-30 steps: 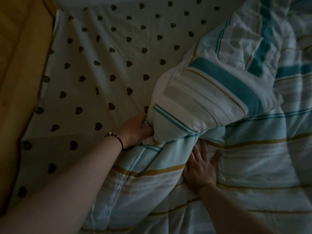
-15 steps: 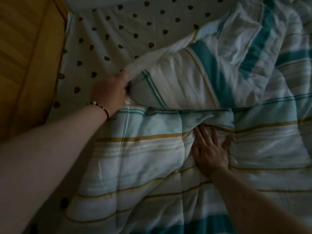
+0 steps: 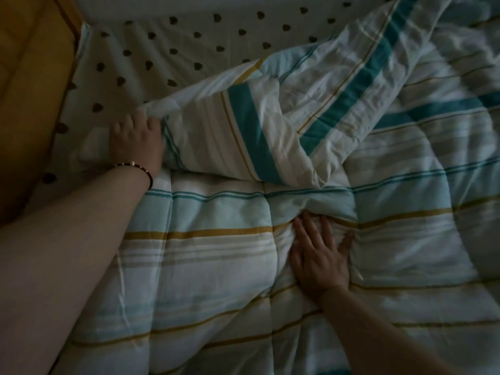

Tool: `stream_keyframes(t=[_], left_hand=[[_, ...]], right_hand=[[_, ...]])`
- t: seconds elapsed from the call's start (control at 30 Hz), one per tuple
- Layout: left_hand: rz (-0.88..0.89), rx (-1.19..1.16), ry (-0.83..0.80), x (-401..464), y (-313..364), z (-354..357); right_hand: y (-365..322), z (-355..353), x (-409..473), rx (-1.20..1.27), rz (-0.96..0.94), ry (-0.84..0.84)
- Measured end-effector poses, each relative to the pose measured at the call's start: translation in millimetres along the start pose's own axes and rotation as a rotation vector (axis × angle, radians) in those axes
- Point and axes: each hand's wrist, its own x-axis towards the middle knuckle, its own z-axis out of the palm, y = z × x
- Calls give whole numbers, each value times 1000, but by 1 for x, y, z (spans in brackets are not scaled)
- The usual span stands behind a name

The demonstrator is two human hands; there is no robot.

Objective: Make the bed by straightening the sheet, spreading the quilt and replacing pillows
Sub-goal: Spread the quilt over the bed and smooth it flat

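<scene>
A quilt (image 3: 216, 266) with teal, white and mustard stripes covers most of the bed. Its upper part is folded back in a bunched roll (image 3: 257, 131) across the middle. My left hand (image 3: 135, 142), with a beaded bracelet at the wrist, grips the corner of that folded part at the left. My right hand (image 3: 319, 255) lies flat, fingers spread, pressing down on the quilt below the fold. The white sheet (image 3: 162, 44) with dark heart prints shows bare at the top left. No pillow is in view.
A wooden bed frame or wall panel (image 3: 29, 90) runs along the left edge of the mattress. The room is dim. More rumpled quilt (image 3: 446, 77) piles up at the top right.
My left hand has pulled the quilt's folded corner up and to the left, toward the head of the bed. More quilt now covers the sheet. My right hand stays pressed on the quilt.
</scene>
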Motion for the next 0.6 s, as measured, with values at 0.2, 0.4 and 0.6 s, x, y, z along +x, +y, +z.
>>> stream_keyframes(t=[0.2,0.4,0.6], left_hand=[[646,-375,70,-54,53,-9],[574,-19,-527,-67,42,39],[446,-42,-754,-54,61,58]], right_hand=[[3,1,-3,-23,10,-31],[0,-2,0,-49,7,-47],[0,-5,2,-52,23,-81]])
